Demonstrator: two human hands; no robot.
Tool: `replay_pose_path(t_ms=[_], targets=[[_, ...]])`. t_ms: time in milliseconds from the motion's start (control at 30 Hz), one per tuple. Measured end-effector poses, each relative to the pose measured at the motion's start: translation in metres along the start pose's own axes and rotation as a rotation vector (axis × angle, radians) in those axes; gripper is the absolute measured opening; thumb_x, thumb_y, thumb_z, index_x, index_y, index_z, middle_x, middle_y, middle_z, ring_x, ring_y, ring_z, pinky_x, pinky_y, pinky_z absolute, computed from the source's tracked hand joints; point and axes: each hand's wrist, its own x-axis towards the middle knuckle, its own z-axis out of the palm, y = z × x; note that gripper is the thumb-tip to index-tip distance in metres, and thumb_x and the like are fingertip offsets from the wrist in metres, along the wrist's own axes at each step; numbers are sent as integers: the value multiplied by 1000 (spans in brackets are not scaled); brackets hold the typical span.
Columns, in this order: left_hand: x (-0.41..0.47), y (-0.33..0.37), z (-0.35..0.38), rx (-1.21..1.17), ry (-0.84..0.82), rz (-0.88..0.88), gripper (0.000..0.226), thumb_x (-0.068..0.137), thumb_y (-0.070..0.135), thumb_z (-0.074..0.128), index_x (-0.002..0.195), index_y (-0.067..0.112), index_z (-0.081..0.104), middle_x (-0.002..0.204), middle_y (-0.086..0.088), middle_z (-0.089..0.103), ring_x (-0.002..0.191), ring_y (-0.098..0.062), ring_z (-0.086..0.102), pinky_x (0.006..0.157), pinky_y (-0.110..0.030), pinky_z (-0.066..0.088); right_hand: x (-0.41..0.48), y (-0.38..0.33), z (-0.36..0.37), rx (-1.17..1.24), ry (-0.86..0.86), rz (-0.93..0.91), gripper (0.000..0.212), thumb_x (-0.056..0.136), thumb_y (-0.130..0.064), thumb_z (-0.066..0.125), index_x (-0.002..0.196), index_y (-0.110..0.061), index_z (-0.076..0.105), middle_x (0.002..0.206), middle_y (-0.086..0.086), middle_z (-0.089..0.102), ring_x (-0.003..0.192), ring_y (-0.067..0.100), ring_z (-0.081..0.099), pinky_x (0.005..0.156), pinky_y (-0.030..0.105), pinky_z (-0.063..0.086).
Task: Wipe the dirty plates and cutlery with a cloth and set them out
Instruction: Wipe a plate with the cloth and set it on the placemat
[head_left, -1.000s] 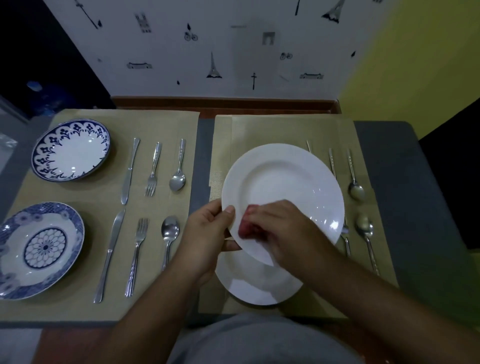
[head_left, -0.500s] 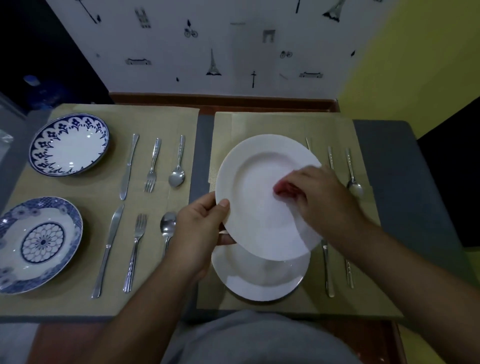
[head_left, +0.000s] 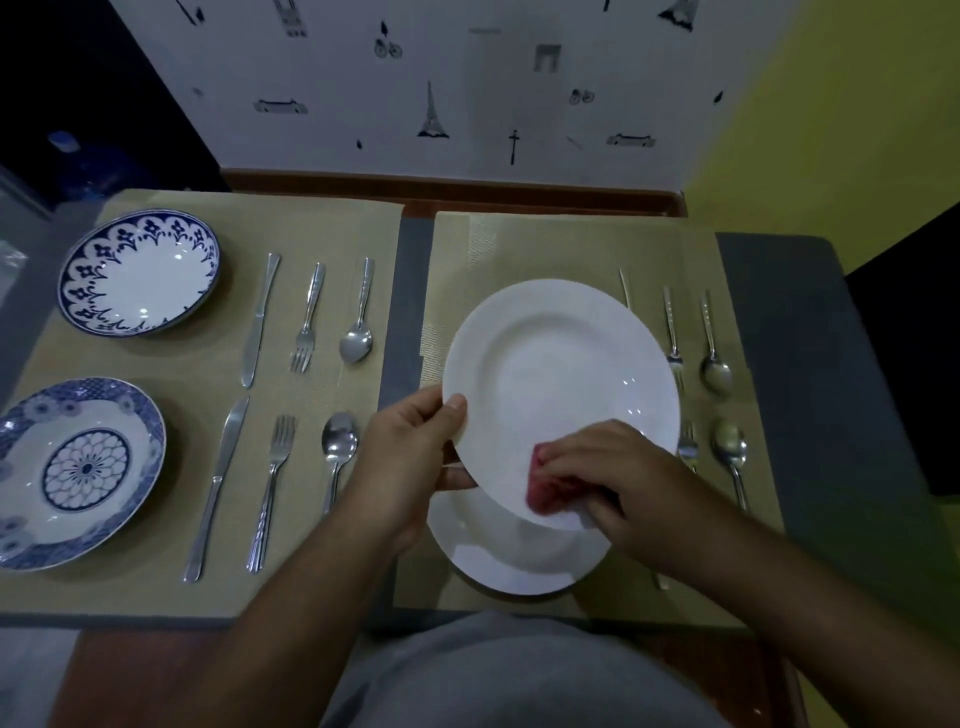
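While the beige woven placemat (head_left: 545, 244) bears a second white plate (head_left: 509, 564), the plain white round ceramic plate (head_left: 561, 374) hangs tilted above it, the left hand (head_left: 410, 457) gripping its left rim, the right hand (head_left: 618, 478) with fingers curled on a bunched red cloth (head_left: 545, 493) at its near edge, the rest of its face lying beyond.

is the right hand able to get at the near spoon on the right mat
Likely yes: the spoon lies bare just beyond the right hand, nothing between. But that hand grips the red cloth, so its grip is taken.
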Motion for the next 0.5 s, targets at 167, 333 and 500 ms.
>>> replay_pose_path(t_ms=[167,333,500], targets=[[-6,-11,11,79,-29,-2,25,105,19,52,105,22,77,97,-12,79,84,-27,76,63,-39,63,24,6,11,-77,21,-92,27,93,-36,53,109,-27,73,118,-12,67,109,3,56,101,16,34],[-1,-4,-2,56,47,31,25,106,17,50,116,16,73,102,-9,79,92,-27,77,66,-38,64,62,41,-15,-168,251,143,18,88,-27,65,102,-26,75,108,-12,71,105,14,61,95,37,42],[6,-8,2,56,85,73,24,106,20,51,117,18,72,102,-7,79,92,-27,77,67,-39,64,20,26,21,-227,134,282,18,89,-30,67,106,-37,69,110,-20,64,104,10,53,92,29,41]])
